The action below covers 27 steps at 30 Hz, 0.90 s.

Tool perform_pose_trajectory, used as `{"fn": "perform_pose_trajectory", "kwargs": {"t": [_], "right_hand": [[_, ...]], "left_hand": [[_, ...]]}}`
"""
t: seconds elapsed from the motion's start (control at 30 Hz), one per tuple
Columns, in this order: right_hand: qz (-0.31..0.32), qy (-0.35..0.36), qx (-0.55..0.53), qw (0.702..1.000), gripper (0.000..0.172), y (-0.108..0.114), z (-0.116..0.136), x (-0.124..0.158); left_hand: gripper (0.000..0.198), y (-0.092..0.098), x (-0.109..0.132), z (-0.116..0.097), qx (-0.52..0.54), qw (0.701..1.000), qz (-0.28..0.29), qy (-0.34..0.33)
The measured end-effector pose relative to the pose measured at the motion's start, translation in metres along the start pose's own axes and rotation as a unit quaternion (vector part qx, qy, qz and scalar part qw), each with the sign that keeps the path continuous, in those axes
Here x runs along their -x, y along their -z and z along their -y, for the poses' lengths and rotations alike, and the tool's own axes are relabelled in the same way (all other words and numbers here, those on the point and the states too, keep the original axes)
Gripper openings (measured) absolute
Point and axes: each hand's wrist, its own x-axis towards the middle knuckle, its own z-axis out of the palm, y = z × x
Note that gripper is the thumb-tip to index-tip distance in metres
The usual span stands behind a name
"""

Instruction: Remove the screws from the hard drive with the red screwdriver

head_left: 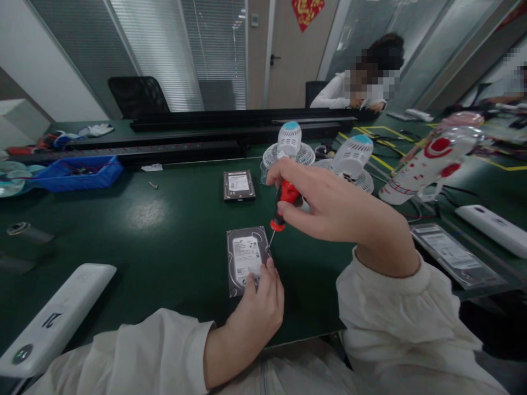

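Note:
A hard drive (241, 241) with a white label lies flat on the green table in front of me. My left hand (263, 296) grips its near right corner, thumb on the label and fingers along the right edge. Above the drive, my right hand (325, 203) is closed around the handle of a red and black screwdriver (277, 219). The screwdriver leans, its thin shaft pointing down, with the tip at the drive's right edge. Any screw under the tip is too small to make out. Farther back, a second hard drive (239, 185) lies on the table.
Two white fans (289, 140) (354, 156) stand behind my right hand. White power banks (57, 318) (494, 227) lie at both sides. A blue tray (78, 174) is at back left, a red-patterned bottle (428, 164) at right. Across the table sits a person (337, 93).

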Motion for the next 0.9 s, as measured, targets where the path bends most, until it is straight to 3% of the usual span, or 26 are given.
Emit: {"fn": "perform_pose_trajectory", "kwargs": {"t": [0.07,0.2,0.4,0.57,0.7,0.9], "right_hand": [[-0.013,-0.029,0.05,0.998,0.026,0.0,0.0006,-0.0011],[-0.016,-0.07,0.127,0.989,0.047,-0.0005,-0.0006,-0.001],[-0.006,0.001,0.0,1.0,0.037,-0.0045,-0.0042,0.0012],[-0.023,-0.022,0.064,0.997,0.027,-0.0046,-0.0002,-0.0017],[-0.031,-0.07,0.135,0.988,0.041,-0.002,0.0005,-0.0012],[-0.007,-0.01,0.024,1.0,0.034,-0.0017,-0.0012,0.0011]], "left_hand": [[0.044,0.0003,0.0,0.0004,0.002,1.0,0.004,-0.003],[0.044,0.0009,-0.0009,0.0005,0.002,1.0,-0.001,-0.001],[0.043,0.0,-0.0009,-0.0009,-0.001,1.0,-0.009,0.008],[0.042,-0.0004,-0.0004,-0.0002,0.008,1.0,-0.001,0.002],[0.043,-0.0005,-0.0008,-0.0002,0.009,1.0,-0.003,0.004],[0.043,-0.0008,-0.0004,-0.0009,-0.005,1.0,-0.01,0.008]]}}
